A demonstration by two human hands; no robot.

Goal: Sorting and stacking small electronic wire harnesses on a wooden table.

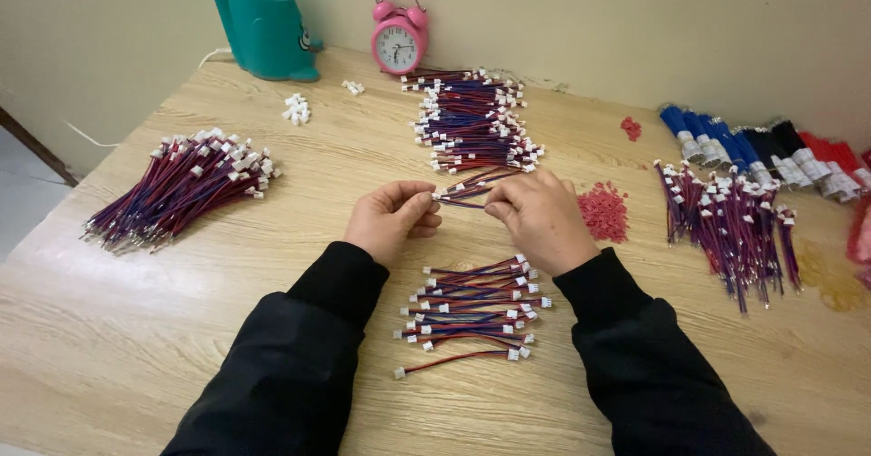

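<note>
Between left hand (pixel 392 221) and right hand (pixel 542 217), both grips pinching one short wire lead (pixel 464 193), its ends hidden.

long black sleeves cover both arms.

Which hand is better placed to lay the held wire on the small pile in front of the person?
Probably the right hand. It holds the wire and sits almost directly above the pile's connector ends. The left hand is a little farther to the side.
</note>
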